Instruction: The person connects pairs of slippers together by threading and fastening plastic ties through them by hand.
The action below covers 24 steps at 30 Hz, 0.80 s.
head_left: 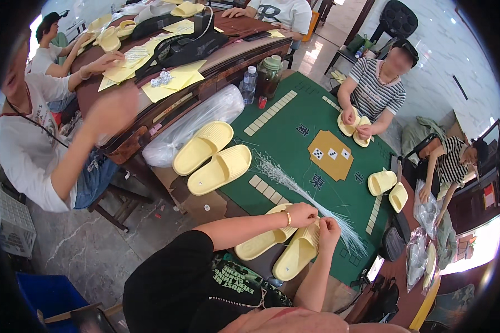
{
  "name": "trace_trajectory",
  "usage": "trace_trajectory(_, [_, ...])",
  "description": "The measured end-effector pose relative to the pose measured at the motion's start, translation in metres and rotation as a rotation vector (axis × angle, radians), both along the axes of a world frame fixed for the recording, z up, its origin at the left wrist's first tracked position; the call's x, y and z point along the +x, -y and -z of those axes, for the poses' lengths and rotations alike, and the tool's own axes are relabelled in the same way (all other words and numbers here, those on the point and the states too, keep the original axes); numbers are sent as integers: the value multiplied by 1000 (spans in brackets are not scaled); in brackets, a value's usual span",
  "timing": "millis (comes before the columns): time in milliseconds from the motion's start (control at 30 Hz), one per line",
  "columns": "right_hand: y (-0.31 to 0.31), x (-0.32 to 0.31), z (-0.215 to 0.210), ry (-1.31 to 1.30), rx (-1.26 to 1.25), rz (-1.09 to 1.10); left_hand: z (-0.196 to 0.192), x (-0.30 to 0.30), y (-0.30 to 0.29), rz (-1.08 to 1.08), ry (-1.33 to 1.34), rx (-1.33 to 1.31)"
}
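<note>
My left hand (pixel 301 215), with a gold bracelet at the wrist, and my right hand (pixel 329 230) meet fingertip to fingertip. Both pinch at one spot over the far end of a pair of pale yellow slide slippers; what lies between the fingers is too small to make out. Below them rest the left slipper (pixel 259 242) and the right slipper (pixel 296 256), side by side at the table's near edge. Just beyond my hands, a loose bundle of thin whitish plastic strands (pixel 311 198) stretches across the green table mat (pixel 286 139).
Another yellow slipper pair (pixel 219 168) sits to the left, by a clear plastic-wrapped roll (pixel 194 125). A water bottle (pixel 249 86) and a brown jar (pixel 269 77) stand farther back. Across the mat, a person (pixel 378 89) handles slippers; more slippers (pixel 383 182) lie at right.
</note>
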State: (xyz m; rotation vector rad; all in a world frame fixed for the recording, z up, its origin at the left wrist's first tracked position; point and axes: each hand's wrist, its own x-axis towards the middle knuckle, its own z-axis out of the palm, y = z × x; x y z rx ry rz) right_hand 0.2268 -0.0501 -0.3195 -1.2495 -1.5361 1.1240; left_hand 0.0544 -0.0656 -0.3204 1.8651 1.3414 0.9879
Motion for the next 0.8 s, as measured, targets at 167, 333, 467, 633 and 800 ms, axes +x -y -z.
trace_trajectory(167, [-5,28,-4,-144,54,228,-2,-5,5,-8,-55,-3])
trace_trajectory(333, [-2,45,3,-81,105,304,13,-7,3,28,-79,56])
trace_trajectory(467, [4,16,1,176,128,104,6,-9,3,10,-52,83])
trace_trajectory(633, [8,-10,-12,291,189,21,3,-13,0,19,9,-9])
trace_trajectory(800, [-2,19,-3,-94,139,445,0,-15,-5,-45,16,-70])
